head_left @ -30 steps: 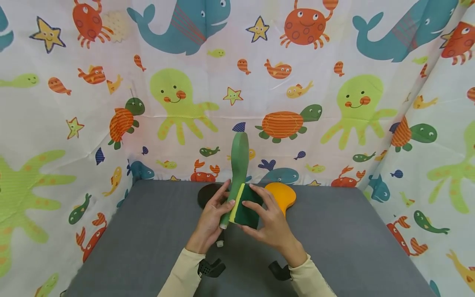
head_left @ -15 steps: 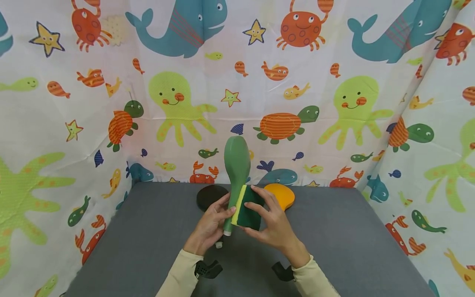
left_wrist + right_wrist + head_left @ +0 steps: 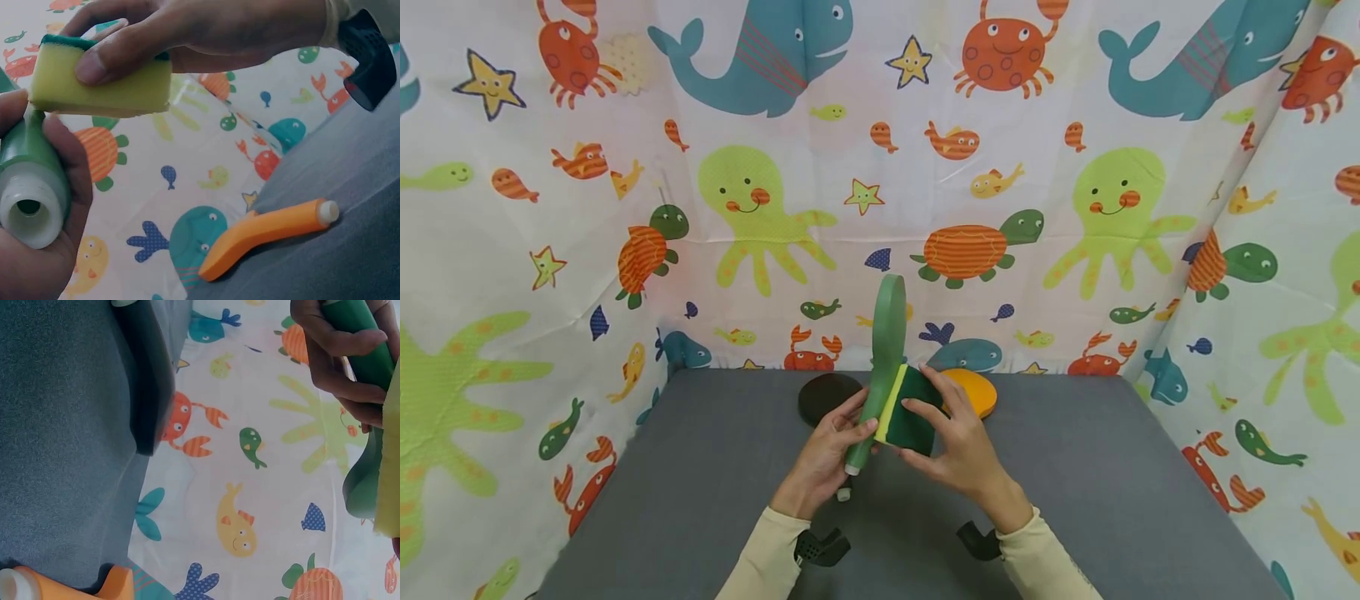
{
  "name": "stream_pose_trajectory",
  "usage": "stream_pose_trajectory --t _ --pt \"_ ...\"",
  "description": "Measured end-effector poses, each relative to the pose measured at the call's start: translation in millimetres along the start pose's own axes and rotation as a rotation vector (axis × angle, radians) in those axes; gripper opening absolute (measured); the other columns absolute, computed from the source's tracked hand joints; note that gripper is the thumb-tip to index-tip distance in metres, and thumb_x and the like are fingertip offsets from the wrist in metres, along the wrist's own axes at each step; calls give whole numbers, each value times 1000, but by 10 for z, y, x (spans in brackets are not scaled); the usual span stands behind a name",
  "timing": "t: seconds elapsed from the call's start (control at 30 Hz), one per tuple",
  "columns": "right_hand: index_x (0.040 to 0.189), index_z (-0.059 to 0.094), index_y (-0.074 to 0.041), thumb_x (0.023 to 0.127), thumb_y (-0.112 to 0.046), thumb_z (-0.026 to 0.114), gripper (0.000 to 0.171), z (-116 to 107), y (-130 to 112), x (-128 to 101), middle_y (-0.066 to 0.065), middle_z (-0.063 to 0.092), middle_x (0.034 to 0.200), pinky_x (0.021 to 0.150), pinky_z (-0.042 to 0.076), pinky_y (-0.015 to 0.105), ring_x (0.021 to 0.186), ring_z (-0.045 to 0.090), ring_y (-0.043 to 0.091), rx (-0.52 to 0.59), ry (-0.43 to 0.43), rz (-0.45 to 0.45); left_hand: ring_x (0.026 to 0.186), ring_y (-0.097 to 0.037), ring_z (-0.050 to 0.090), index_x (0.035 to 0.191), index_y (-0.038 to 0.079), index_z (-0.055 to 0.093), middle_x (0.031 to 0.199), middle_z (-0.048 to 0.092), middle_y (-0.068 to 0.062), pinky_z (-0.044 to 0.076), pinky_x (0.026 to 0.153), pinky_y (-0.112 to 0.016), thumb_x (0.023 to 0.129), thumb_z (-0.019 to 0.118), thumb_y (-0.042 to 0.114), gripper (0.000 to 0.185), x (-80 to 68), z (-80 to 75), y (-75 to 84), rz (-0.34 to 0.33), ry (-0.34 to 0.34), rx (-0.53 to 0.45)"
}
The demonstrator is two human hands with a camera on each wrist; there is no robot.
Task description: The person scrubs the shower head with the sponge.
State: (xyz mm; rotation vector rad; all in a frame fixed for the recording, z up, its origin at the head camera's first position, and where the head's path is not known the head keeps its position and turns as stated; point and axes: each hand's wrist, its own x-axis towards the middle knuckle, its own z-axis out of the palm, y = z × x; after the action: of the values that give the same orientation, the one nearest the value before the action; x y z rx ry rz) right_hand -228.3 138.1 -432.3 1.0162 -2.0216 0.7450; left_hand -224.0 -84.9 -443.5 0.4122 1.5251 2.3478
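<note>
My left hand point(image 3: 820, 462) grips the handle of a green handheld shower head point(image 3: 889, 321), held up over the table with its head at the top. In the left wrist view its white hollow connector point(image 3: 31, 203) pokes out below the fingers. Between thumb and fingers, my right hand point(image 3: 967, 454) pinches a scouring sponge point(image 3: 917, 412), dark green on one face and yellow on the other. The sponge's yellow side is right at the shower head's handle. The right wrist view shows the sponge point(image 3: 392, 456) overlapping the green head point(image 3: 364, 481).
On the grey table point(image 3: 722, 500) lie a black shower head point(image 3: 827, 398), its handle partly hidden behind my left hand, and an orange shower head point(image 3: 976, 392) behind my right. A white curtain point(image 3: 865, 233) printed with sea animals encloses the back and sides.
The green shower head turned broad side forward, then back to nearly edge-on. My right hand and the sponge have shifted slightly right, and the sponge leans more.
</note>
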Motion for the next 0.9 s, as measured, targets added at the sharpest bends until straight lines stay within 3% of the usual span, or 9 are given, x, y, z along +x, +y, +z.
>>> stream_pose_trajectory --t 0.47,0.7,0.9 --pt "124 64 -19 88 -64 56 57 12 -7 -40 20 44 149 93 51 57 128 46 34 -29 -3 -10 104 -16 55 151 27 38 143 49 -9 52 77 -27 97 61 33 59 -31 117 28 -20 117 126" --pt "123 64 -19 89 -61 58 55 34 -25 -80 21 45 148 90 54 54 127 46 35 -40 -12 -60 121 -17 53 151 24 40 148 48 -10 47 94 -28 96 63 35 61 -17 108 14 -11 142 206" --pt "122 65 -19 89 -62 58 54 23 -4 -110 21 46 148 90 54 53 128 45 34 -67 -30 -67 129 -22 51 150 24 41 148 49 -8 45 94 -30 95 65 33 60 -13 101 6 -2 158 264"
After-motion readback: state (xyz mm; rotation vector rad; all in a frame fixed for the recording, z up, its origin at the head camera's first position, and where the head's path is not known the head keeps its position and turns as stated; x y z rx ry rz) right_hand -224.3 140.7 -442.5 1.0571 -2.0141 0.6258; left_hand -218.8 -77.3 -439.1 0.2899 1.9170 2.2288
